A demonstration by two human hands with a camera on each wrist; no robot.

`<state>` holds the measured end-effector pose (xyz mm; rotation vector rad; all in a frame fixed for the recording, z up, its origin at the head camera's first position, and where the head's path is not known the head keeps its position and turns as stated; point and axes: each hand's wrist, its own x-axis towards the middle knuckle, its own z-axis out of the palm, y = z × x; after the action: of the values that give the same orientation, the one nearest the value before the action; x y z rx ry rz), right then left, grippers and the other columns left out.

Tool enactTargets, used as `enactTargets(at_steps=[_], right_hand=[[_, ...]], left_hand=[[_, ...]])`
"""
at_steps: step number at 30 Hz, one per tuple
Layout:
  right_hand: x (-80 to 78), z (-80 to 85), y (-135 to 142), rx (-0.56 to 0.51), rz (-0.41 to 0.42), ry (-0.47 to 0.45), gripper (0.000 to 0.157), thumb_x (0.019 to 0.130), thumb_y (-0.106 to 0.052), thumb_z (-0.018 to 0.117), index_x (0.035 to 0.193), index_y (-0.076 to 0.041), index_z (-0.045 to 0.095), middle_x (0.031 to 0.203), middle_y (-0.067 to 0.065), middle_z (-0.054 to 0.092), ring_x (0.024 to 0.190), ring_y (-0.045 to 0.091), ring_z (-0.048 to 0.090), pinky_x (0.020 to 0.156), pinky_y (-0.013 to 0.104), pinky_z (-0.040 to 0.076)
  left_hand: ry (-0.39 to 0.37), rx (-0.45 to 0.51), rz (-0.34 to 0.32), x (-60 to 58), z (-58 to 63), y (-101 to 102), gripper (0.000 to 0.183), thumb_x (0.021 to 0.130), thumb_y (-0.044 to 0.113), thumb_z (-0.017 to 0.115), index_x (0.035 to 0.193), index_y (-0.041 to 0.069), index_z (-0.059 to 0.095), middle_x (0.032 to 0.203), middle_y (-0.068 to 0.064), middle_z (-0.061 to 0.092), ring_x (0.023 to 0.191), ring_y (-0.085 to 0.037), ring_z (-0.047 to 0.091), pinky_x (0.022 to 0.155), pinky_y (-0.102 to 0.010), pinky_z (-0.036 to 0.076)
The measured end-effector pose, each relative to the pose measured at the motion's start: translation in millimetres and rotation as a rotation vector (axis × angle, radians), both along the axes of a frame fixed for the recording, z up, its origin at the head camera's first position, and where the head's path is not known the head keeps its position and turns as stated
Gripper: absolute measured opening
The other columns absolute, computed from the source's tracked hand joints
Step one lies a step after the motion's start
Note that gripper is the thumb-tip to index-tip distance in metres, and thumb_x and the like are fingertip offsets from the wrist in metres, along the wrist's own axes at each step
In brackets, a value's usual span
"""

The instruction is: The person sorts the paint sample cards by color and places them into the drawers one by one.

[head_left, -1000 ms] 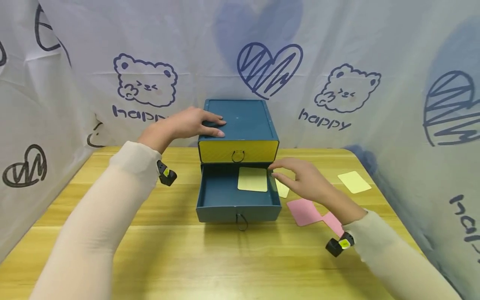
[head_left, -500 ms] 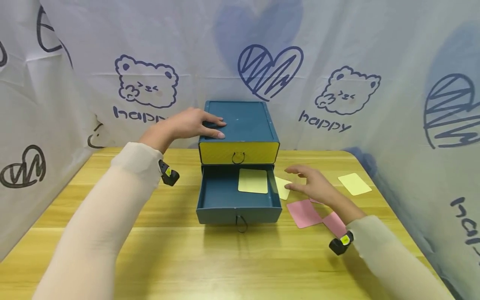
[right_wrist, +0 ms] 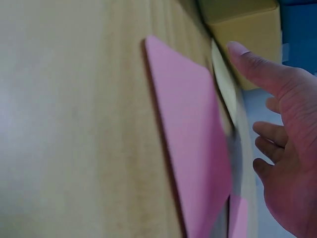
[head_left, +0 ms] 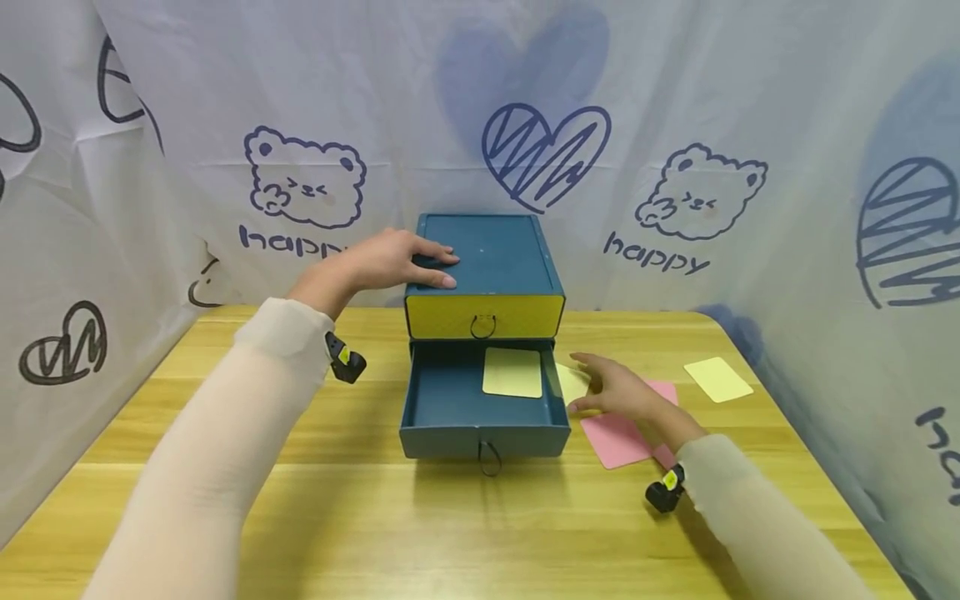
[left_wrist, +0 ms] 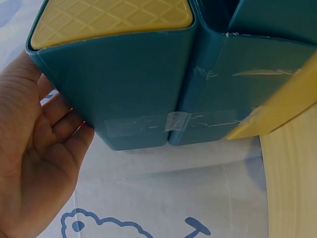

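Note:
A blue two-drawer box (head_left: 483, 254) stands at the back of the wooden table. Its upper drawer, with a yellow front (head_left: 484, 317), is pushed in, while the lower blue drawer (head_left: 442, 442) is pulled out. One pale yellow card (head_left: 512, 372) lies in that drawer at the back right. My left hand (head_left: 382, 260) rests on the top's left edge, fingers extended. Just right of the drawer, my right hand (head_left: 618, 392) hovers low with thumb and fingers apart around a second yellow card (head_left: 572, 381), holding nothing. A pink card (right_wrist: 188, 124) lies flat near the right thumb.
Other pink cards (head_left: 663, 390) lie partly under the right hand and wrist. Farther right on the table (head_left: 337, 517) is another yellow card (head_left: 718, 379). A patterned cloth (head_left: 420, 100) hangs behind and at both sides.
My right hand has left the drawer's right wall and moved right and down to the yellow card on the table. The left hand stays on the box. The head view has shifted slightly.

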<state>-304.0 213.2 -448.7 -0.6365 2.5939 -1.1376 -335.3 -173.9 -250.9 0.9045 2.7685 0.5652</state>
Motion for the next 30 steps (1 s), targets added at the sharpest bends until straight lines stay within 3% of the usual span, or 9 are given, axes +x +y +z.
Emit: enactTargets(at_steps=[2,4,9,13,23,30], right_hand=[[-0.4,-4.5,0.8,0.017,-0.012,0.025,0.105,0.072,-0.028,0.088,0.153,-0.002,0.027,0.136,0.028,0.049,0.097,0.027,0.060,0.096,0.048,0.048],[0.6,-7.2,1.4,0.029,-0.036,0.046,0.107,0.070,-0.031,0.090,0.153,-0.002,0.029,0.145,0.026,0.042,0.113,0.032,0.053,0.107,0.053,0.036],[4.6,-13.6,0.7,0.035,-0.103,0.048,0.108,0.068,-0.036,0.090,0.153,-0.005,0.031,0.148,0.021,0.041,0.130,0.037,0.041,0.111,0.053,0.030],[6.6,-17.9,2.1,0.059,-0.132,0.060,0.101,0.074,-0.038,0.086,0.153,-0.005,0.032,0.150,0.019,0.039,0.136,0.037,0.037,0.112,0.051,0.028],[10.9,-17.7,9.6,0.047,-0.104,0.107,0.087,0.079,-0.035,0.083,0.148,-0.002,0.041,0.147,0.021,0.040,0.135,0.040,0.037,0.111,0.054,0.029],[24.2,-1.2,23.2,0.087,-0.062,0.186,0.076,0.084,-0.038,0.077,0.144,-0.001,0.048,0.148,0.018,0.037,0.131,0.043,0.040,0.107,0.061,0.031]], left_hand=[[0.001,0.003,-0.002,0.5,-0.2,-0.2,0.063,0.089,0.057,0.063,0.142,0.024,0.054,0.152,0.005,0.041,0.144,-0.026,0.028,0.113,-0.050,0.029],[0.003,0.003,-0.001,0.4,-0.6,-0.5,0.063,0.089,0.057,0.063,0.142,0.025,0.054,0.152,0.005,0.041,0.144,-0.026,0.028,0.113,-0.050,0.029],[0.007,0.004,0.004,0.1,-2.1,-1.5,0.065,0.088,0.059,0.063,0.143,0.024,0.054,0.151,0.005,0.041,0.143,-0.027,0.029,0.113,-0.050,0.029],[0.008,0.001,0.011,-0.9,-3.0,-2.1,0.066,0.087,0.061,0.062,0.143,0.026,0.053,0.151,0.006,0.041,0.143,-0.026,0.028,0.113,-0.049,0.029],[0.016,0.009,0.002,-1.9,-4.0,-1.3,0.064,0.089,0.059,0.062,0.143,0.025,0.054,0.152,0.005,0.041,0.144,-0.027,0.028,0.113,-0.050,0.028],[0.008,0.015,0.000,-2.2,-4.9,-2.8,0.064,0.089,0.059,0.062,0.143,0.025,0.053,0.152,0.006,0.041,0.144,-0.026,0.028,0.114,-0.050,0.027]])
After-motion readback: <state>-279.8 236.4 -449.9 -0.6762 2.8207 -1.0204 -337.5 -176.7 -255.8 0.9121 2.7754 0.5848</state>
